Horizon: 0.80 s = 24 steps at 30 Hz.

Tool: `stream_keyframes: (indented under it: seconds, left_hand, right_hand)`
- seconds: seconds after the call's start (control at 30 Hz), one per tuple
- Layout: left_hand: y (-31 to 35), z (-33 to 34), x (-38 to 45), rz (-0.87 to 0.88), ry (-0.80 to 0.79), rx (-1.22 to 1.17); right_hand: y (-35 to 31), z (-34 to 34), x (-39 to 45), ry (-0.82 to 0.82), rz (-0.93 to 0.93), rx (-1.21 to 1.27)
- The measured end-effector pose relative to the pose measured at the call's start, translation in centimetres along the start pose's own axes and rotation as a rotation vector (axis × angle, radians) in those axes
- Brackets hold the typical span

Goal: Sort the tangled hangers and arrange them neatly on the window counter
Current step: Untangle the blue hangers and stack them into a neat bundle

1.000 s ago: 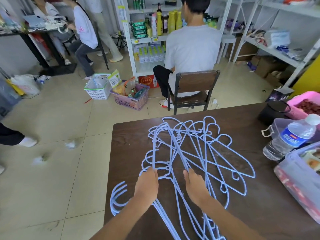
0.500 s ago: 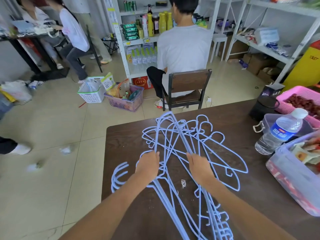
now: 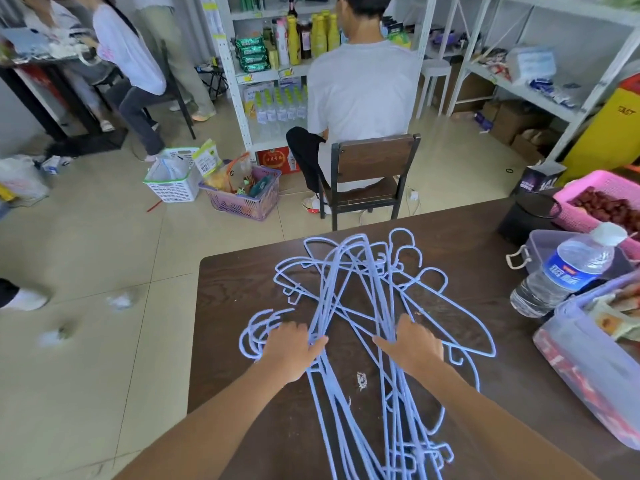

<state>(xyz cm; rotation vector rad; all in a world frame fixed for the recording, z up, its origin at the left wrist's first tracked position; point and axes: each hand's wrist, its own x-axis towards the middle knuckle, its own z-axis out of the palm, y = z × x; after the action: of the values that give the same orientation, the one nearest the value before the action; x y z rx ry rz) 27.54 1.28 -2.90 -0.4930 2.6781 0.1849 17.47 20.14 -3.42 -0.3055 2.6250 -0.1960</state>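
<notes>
A tangle of several light-blue wire hangers (image 3: 360,296) lies spread over the dark brown table (image 3: 242,282), hooks pointing both away from me and toward me. My left hand (image 3: 291,348) grips a bunch of hanger wires on the left of the pile. On the right side, my right hand (image 3: 412,344) closes on another bunch. The two hands are about a hand's width apart, with bare table between them. A few hooks (image 3: 256,334) curl out left of my left hand.
A water bottle (image 3: 568,271), a lidded clear box (image 3: 588,355), a pink basket (image 3: 595,188) and a black container (image 3: 526,216) crowd the table's right side. A person sits on a chair (image 3: 370,168) just beyond the far edge. Baskets stand on the floor to the left.
Both hands have pushed the hanger wires inward, so the pile is narrower and more bunched in the middle. The hands have shifted slightly away from me along the pile.
</notes>
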Motion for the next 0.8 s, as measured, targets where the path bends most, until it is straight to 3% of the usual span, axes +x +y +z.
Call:
stream_keyframes:
  seconds: [0.13, 0.27, 0.5, 0.7, 0.8]
  left_hand:
    - [-0.9, 2.4, -0.4, -0.096, -0.050, -0.179]
    - [0.5, 2.5, -0.4, -0.125, -0.041, -0.145]
    - [2.2, 3.1, -1.3, -0.141, -0.021, -0.309]
    - [1.9, 2.1, -1.8, -0.136, 0.083, -0.256]
    - [2.1, 0.7, -1.4, -0.140, 0.127, -0.133]
  right_hand:
    - [-0.4, 0.9, -0.2, -0.046, 0.010, 0.009]
    - [-1.0, 1.3, -0.5, -0.034, 0.000, 0.075]
    - [-0.7, 2.7, -2.3, 0.032, 0.006, 0.145]
    - [-1.0, 3.4, -2.5, -0.064, 0.053, 0.661]
    - [-1.5, 2.6, -2.2, -0.024, 0.089, 0.728]
